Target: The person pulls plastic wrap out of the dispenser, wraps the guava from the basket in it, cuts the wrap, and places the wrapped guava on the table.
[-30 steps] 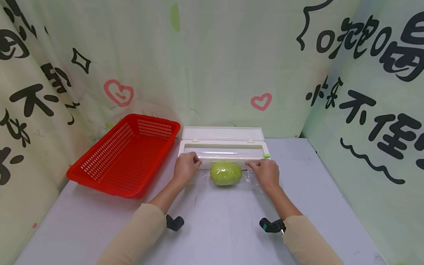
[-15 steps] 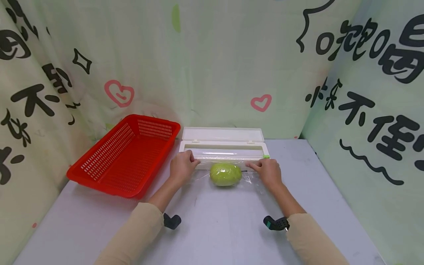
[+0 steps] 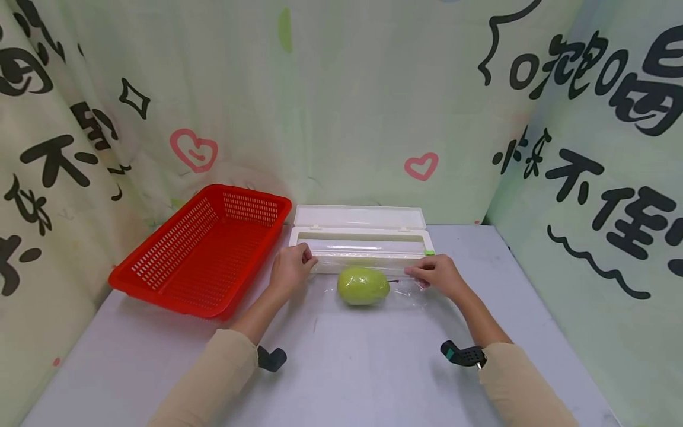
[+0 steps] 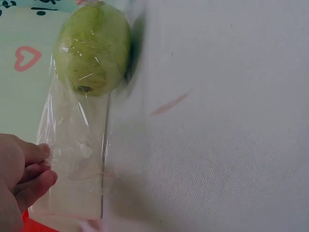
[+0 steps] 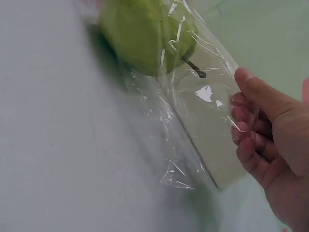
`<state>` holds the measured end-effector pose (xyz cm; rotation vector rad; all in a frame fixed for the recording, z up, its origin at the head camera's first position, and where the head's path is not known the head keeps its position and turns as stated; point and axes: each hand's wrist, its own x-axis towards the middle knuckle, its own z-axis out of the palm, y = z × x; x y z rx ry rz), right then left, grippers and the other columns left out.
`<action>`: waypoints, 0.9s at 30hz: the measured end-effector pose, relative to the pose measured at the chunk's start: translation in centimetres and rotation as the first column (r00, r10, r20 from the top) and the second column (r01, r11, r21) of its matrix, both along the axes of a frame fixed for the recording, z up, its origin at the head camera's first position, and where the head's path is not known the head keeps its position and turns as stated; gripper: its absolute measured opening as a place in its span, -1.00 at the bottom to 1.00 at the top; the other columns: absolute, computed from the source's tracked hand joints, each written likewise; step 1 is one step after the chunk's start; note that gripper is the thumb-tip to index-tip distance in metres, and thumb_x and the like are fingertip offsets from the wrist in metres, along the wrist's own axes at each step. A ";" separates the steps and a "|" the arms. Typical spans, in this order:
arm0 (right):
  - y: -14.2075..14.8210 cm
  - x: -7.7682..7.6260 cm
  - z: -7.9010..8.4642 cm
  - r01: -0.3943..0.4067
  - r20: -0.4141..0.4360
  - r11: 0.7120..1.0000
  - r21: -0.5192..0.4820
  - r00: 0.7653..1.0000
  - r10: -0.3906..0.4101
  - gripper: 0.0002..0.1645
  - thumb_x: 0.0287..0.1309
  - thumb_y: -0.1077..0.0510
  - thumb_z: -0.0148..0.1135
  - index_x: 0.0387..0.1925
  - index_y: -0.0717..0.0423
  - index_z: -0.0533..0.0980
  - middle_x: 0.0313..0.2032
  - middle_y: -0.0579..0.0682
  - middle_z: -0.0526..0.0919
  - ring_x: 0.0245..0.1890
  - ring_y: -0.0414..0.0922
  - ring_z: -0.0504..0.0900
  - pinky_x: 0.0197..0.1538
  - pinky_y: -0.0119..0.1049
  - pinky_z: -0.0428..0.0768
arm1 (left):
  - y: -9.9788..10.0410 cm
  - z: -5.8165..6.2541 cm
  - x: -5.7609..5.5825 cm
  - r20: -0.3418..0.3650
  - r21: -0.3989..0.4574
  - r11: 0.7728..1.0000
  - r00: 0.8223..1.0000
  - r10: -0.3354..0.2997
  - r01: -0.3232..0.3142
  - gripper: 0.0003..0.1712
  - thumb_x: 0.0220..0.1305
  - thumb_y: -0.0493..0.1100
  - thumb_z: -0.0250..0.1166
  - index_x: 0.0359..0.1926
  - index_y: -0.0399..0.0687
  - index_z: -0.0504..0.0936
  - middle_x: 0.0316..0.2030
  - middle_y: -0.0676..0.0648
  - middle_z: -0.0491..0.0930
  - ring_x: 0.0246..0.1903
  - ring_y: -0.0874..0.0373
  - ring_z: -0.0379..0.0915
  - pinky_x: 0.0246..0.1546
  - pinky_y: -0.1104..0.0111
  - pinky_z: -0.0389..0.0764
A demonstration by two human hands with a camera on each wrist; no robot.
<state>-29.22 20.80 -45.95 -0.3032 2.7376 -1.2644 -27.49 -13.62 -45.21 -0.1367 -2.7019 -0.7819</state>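
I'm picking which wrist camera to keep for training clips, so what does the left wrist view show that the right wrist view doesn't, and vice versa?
Only left: the left hand pinching film close up, the fruit's dark spot, and a corner of the red basket.
Only right: the right hand's hold close up, and the stem.
Both: green fruit under clear film, the pale box and the table.

Red basket (image 3: 205, 255) and a printed curtain round a pale table (image 3: 347, 367)
The basket, with perforated sides, stands at the table's far left; the light green curtain (image 3: 347, 107) behind carries two pink hearts (image 3: 197, 158), a black four-pointed star outline (image 3: 137, 93) at left, and large black characters (image 3: 653, 207) on both sides, those at right above a wavy black line (image 3: 589, 255).
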 end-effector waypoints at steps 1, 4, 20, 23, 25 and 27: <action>0.3 0.0 0.1 -0.014 0.021 1.000 -0.024 1.000 0.015 -0.66 0.12 -0.03 0.37 -0.36 0.21 0.66 -0.59 -0.05 0.53 -0.49 -0.13 0.48 -0.38 -0.30 0.54 | 0.0 0.0 0.0 -0.010 -0.011 1.000 1.000 -0.002 0.002 -0.76 0.13 -0.13 0.42 -0.56 -0.04 0.54 -0.64 -0.01 0.54 -0.55 0.13 0.38 -0.52 0.38 0.41; 1.2 0.0 0.4 -0.069 0.064 0.995 -0.077 0.995 0.074 -0.66 0.16 0.00 0.33 -0.20 0.21 0.66 -0.40 0.04 0.63 -0.38 -0.12 0.52 -0.26 -0.27 0.60 | 0.0 0.0 -0.1 -0.025 -0.044 0.999 1.000 0.000 -0.001 -0.76 0.14 -0.15 0.42 -0.56 -0.04 0.54 -0.64 -0.01 0.55 -0.56 0.12 0.40 -0.53 0.37 0.41; 3.7 0.4 1.4 -0.133 0.071 0.986 -0.099 0.988 0.140 -0.58 0.19 0.02 0.31 0.00 0.18 0.62 -0.02 0.19 0.66 -0.20 -0.04 0.59 -0.12 -0.40 0.63 | -0.8 0.5 -0.3 0.042 -0.097 0.993 0.997 0.068 -0.063 -0.64 0.07 0.03 0.47 -0.56 -0.04 0.49 -0.67 -0.04 0.48 -0.57 0.09 0.35 -0.57 0.37 0.33; 4.1 0.6 1.6 -0.214 0.137 0.969 -0.127 0.963 0.231 -0.52 0.17 0.00 0.33 0.03 0.21 0.60 -0.02 0.16 0.69 -0.13 -0.01 0.64 -0.08 -0.33 0.65 | -0.7 0.7 -0.2 0.085 -0.060 0.997 0.994 0.061 -0.056 -0.69 0.10 -0.03 0.46 -0.52 -0.04 0.50 -0.64 -0.04 0.49 -0.54 0.09 0.36 -0.54 0.38 0.36; 4.2 0.6 1.8 -0.265 0.183 0.956 -0.129 0.941 0.286 -0.52 0.16 0.02 0.33 0.03 0.25 0.60 -0.04 0.16 0.70 -0.11 -0.05 0.67 -0.07 -0.32 0.65 | -0.8 0.8 -0.2 0.099 -0.049 0.997 0.994 0.056 -0.052 -0.72 0.11 -0.06 0.44 -0.50 -0.04 0.51 -0.61 -0.05 0.52 -0.52 0.09 0.38 -0.52 0.38 0.40; 4.1 0.7 2.0 -0.304 0.201 0.946 -0.107 0.926 0.320 -0.54 0.17 0.05 0.33 0.01 0.28 0.60 -0.06 0.17 0.71 -0.12 -0.09 0.67 -0.06 -0.34 0.64 | -0.8 0.9 -0.2 0.107 -0.037 0.998 0.993 0.057 -0.053 -0.75 0.12 -0.09 0.43 -0.47 -0.04 0.51 -0.59 -0.05 0.54 -0.51 0.09 0.40 -0.51 0.39 0.44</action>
